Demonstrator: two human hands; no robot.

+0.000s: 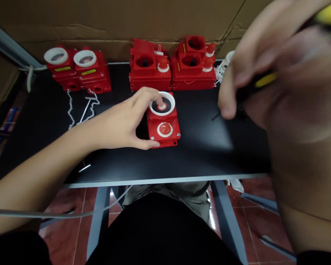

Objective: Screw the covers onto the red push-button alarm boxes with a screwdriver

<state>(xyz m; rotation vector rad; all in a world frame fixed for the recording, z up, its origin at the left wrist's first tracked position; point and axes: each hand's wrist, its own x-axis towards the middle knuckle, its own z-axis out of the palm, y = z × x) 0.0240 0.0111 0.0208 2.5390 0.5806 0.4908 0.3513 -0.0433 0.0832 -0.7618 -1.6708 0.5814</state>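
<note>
A red box with a white-ringed dark socket and a round red button lies in the middle of the black table. My left hand grips it from the left, with a finger in the white ring and the thumb at the lower left corner. Raised close to the camera at the right, my right hand is blurred and wrapped round a black and yellow screwdriver, whose thin tip points down and left over the table.
Two red boxes with white rings and white cords stand at the back left. Two wider red boxes are at the back middle, with white rings beside them. A metal T-shaped rod lies left. Cardboard lines the back.
</note>
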